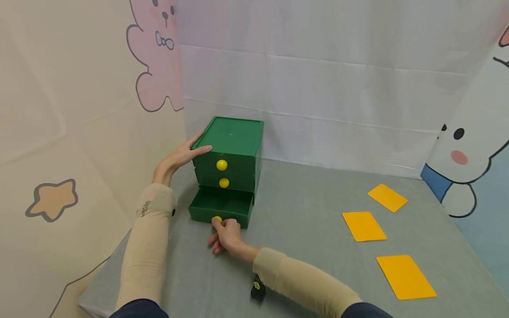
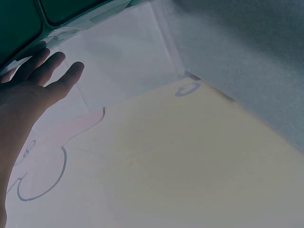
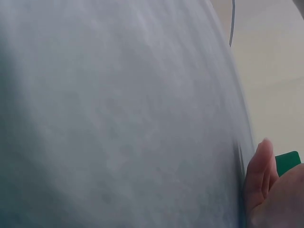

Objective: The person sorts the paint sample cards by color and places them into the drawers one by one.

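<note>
A green three-drawer cabinet [image 1: 234, 136] stands on the grey table, with its bottom drawer [image 1: 203, 215] pulled out; the inside shows nothing in it. My left hand [image 1: 180, 157] rests on the cabinet's upper left edge, thumb over the top front. Its fingers lie fairly straight against the side in the left wrist view. At the drawer front, my right hand [image 1: 229, 235] pinches the yellow knob [image 1: 217, 219] between thumb and index finger. The upper two drawers are closed, each with a yellow knob. In the right wrist view, only part of the right hand [image 3: 275, 194] appears.
Three orange-yellow cards, a far one [image 1: 388, 198], a middle one [image 1: 364, 226] and a near one [image 1: 406, 277], lie flat on the right of the grey table [image 1: 310, 212]. Cartoon-printed cloth walls [image 1: 318, 88] enclose the table behind and at both sides.
</note>
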Available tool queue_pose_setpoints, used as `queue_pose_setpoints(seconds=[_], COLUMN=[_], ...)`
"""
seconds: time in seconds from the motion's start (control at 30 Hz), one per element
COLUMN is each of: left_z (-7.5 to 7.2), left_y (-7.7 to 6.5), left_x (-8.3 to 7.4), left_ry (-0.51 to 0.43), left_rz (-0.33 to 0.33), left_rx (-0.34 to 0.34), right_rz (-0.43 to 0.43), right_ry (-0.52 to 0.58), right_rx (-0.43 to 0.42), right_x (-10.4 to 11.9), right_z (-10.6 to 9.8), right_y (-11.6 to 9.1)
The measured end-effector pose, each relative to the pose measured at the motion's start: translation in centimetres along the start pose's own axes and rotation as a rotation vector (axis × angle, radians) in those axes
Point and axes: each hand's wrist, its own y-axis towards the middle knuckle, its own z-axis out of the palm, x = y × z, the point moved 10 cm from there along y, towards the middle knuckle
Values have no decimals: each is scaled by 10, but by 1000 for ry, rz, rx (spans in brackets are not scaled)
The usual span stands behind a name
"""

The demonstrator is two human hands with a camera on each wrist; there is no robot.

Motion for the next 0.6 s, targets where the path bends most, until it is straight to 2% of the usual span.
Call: queue_pose_setpoints(seconds=[0.3, 0.6], left_z=[0, 0], left_y=[-3, -3], left_x=[-2, -2], left_ry=[4, 5], left_rz=[-11, -14], left_rx=[-7, -6], right_rz=[25, 36], right_ry=[37, 60], right_rx=[56, 64], right_x=[-4, -5], right_z=[8, 12], right_y=[-15, -26])
